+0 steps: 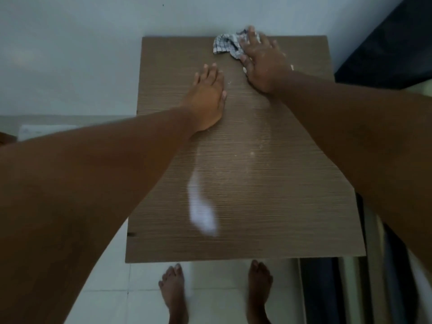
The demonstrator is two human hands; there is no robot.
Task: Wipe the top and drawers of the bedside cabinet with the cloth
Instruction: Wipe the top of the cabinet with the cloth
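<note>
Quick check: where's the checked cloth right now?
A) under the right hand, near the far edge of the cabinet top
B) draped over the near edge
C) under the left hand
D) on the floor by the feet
A: the right hand presses the checked cloth down near the far edge of the cabinet top; the left hand lies flat on the wood, apart from it.

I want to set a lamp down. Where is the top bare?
On the cabinet top, the near half, from front edge to the left hand, is bare; also the far-left corner beside that hand. Crowded: far right, where the right hand presses the cloth.
</note>
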